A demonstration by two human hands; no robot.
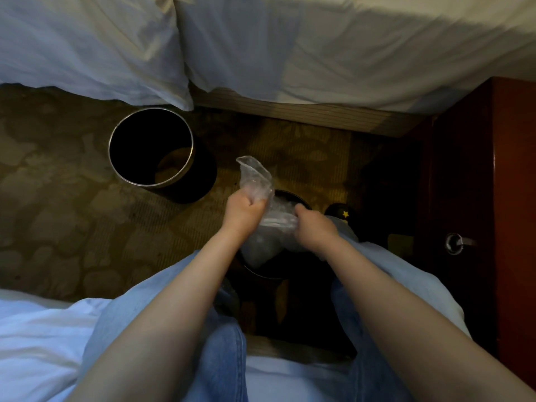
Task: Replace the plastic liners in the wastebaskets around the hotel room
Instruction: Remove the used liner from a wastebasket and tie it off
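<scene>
Hotel room, narrow gap between two beds, patterned carpet point(58, 198) underfoot. Nearest: white bedding point(34, 343) at lower left, person sitting on it, jeans point(220, 358) on both legs. Forearms reach forward over the knees and cover much of a dark wastebasket point(266, 276) standing between the legs. Clear plastic liner point(255, 175) hangs partly inside that basket; its upper part is pulled up above the rim.

Left hand point(245, 211): fist clenched round bunched liner, loose end sticking up above the knuckles. Right hand point(314, 227): fingers curled onto the liner just beside the left, fingertips hidden behind the hand.

Dark shoe point(340, 213) with a yellow star is just right of the basket. Second wastebasket point(203, 181), metal rim, stands further left on the carpet, no liner in it. Beyond: second bed point(290, 47), white sheets hanging down. Far right: dark wood cabinet point(507, 198) with a ring handle point(454, 243).
</scene>
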